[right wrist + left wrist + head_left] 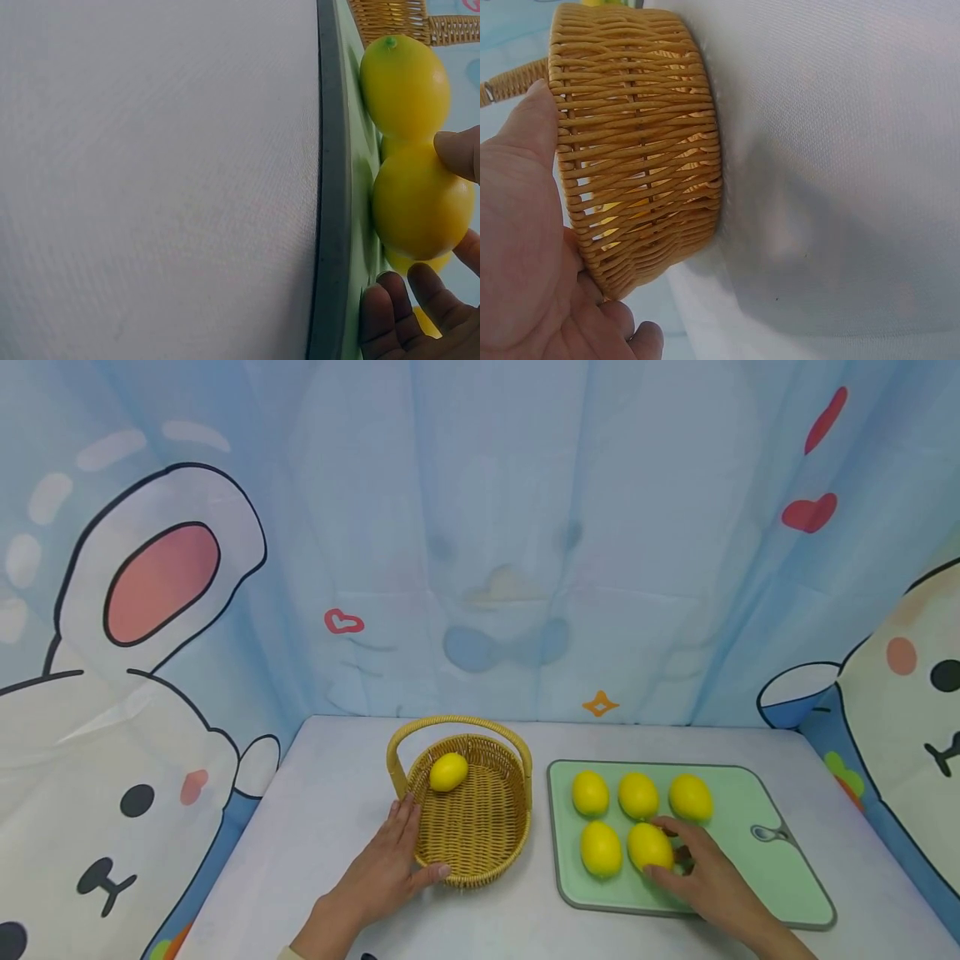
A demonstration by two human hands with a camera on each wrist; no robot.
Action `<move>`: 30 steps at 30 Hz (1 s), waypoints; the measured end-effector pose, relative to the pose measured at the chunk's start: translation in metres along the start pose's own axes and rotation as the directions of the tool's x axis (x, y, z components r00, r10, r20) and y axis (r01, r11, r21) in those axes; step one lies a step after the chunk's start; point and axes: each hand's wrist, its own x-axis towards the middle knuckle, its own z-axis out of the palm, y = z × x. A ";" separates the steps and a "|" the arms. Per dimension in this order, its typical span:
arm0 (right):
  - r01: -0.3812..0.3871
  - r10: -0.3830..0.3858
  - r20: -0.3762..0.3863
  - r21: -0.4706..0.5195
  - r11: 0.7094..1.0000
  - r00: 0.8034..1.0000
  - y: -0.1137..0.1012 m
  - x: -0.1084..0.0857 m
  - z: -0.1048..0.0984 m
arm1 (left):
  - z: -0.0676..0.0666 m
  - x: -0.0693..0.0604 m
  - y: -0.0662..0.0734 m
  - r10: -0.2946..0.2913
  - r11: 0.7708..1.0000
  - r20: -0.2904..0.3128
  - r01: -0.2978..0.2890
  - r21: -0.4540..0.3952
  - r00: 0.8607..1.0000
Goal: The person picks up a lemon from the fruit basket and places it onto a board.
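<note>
In the head view, a round wicker basket [472,827] with an arched handle holds one yellow lemon [448,772] near its far left wall. My left hand [382,860] rests against the basket's left side, fingers extended along the rim and thumb on the near edge. On a green cutting board [738,852] to the right lie several lemons in two rows. My right hand [697,868] pinches the front-row lemon [649,847] between thumb and fingers. Seen from the right wrist, this lemon [422,202] sits low over the board, the thumb touching its upper side.
Beside the pinched lemon is another front-row lemon [602,849]; behind them stand the back-row lemons, one of them at the middle [638,796]. A white cloth [517,935] covers the table. A blue printed curtain [495,527] hangs behind it.
</note>
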 end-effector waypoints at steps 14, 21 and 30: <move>0.065 -0.065 -0.019 0.003 0.998 0.998 -0.004 -0.001 0.003 | -0.001 0.000 0.001 0.002 1.000 0.002 -0.002 0.017 1.000; 0.124 -0.126 -0.049 -0.044 0.991 0.991 -0.005 -0.001 0.007 | -0.001 0.000 0.001 0.003 1.000 -0.003 -0.002 0.022 1.000; -0.020 0.014 -0.105 -0.053 0.998 0.994 -0.004 -0.004 0.008 | 0.000 -0.001 0.002 -0.003 1.000 0.002 0.003 0.013 1.000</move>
